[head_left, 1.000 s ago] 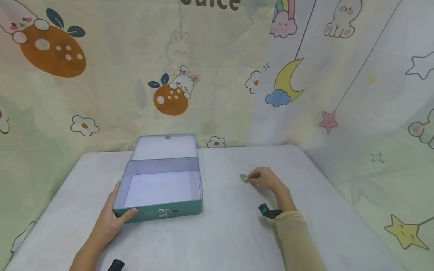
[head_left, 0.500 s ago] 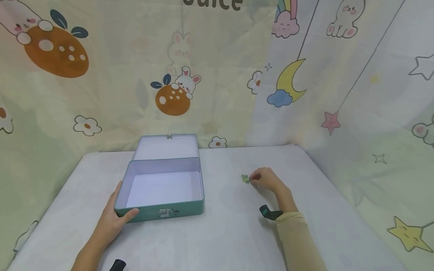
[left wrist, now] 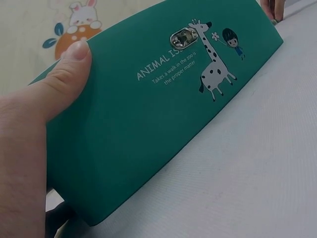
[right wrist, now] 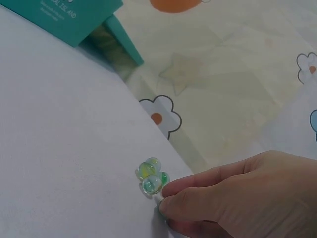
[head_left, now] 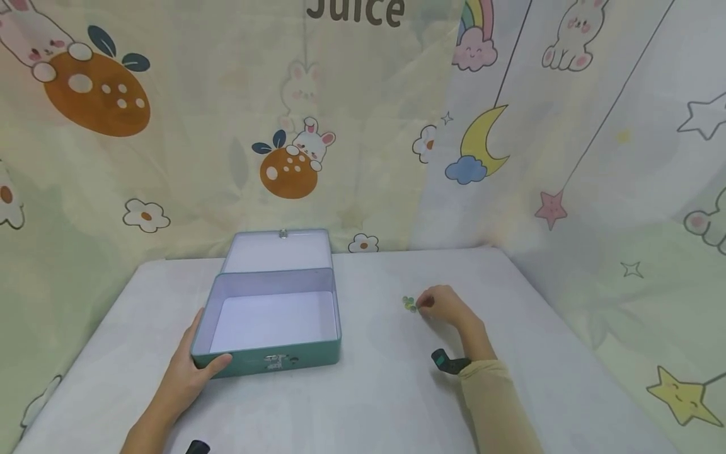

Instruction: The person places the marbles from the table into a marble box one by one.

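Observation:
A green tin box (head_left: 266,360) with its lid (head_left: 278,251) swung back stands left of the middle of the table. Its pale inside holds nothing I can see. My left hand (head_left: 184,372) grips its front left corner, with the thumb (left wrist: 69,74) against the printed front wall. To the right of the box, my right hand (head_left: 448,306) pinches a marble between thumb and fingertips; only a sliver of it shows in the right wrist view. Right beside these fingertips sits a small cluster of several clear glass marbles (right wrist: 151,176) with yellow and green swirls.
The white table (head_left: 374,391) ends at the back against a hanging cloth (head_left: 363,157) printed with rabbits, flowers and stars. The box's raised lid lies toward that cloth. Dark wrist straps sit at both wrists, the right one (head_left: 448,362) near the sleeve.
The head view has shifted slightly. Both hands, the tin box and the marble cluster keep nearly the same places; the right fingers have moved only a little.

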A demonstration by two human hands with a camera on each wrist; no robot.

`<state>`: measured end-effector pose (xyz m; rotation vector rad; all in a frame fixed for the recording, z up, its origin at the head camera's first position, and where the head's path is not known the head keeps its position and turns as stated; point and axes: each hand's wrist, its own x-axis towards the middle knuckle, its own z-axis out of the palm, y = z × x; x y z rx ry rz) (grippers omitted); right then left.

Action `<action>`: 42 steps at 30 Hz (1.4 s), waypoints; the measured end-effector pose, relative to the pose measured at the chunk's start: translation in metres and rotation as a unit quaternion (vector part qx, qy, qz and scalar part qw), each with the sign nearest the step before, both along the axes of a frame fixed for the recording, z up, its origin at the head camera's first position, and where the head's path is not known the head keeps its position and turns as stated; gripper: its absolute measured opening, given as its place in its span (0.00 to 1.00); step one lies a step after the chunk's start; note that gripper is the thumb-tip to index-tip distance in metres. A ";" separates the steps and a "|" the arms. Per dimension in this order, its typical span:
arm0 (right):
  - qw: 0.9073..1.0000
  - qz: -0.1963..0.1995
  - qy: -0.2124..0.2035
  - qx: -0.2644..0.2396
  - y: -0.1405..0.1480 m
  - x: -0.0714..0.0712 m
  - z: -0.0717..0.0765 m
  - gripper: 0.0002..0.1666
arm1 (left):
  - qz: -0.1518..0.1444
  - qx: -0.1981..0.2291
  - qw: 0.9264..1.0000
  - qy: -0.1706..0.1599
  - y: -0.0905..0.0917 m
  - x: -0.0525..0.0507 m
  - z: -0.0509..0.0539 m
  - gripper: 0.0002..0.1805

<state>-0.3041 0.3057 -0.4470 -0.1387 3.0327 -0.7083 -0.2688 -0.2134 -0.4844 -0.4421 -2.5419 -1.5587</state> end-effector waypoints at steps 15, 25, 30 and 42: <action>1.000 -0.024 0.001 0.004 0.005 0.001 -0.001 0.06 | -0.002 -0.003 1.000 -0.001 -0.001 -0.002 -0.002 0.56; 0.999 -0.008 0.037 -0.031 -0.004 0.002 0.014 0.07 | 0.013 -0.018 0.999 0.026 0.001 -0.002 0.000 0.55; 0.997 0.019 0.063 -0.044 -0.013 -0.001 0.021 0.07 | 0.027 -0.028 0.999 0.025 0.003 -0.001 0.000 0.55; 0.997 0.033 0.025 -0.067 -0.044 -0.014 0.028 0.09 | 0.032 -0.032 0.998 0.035 0.005 0.001 -0.002 0.56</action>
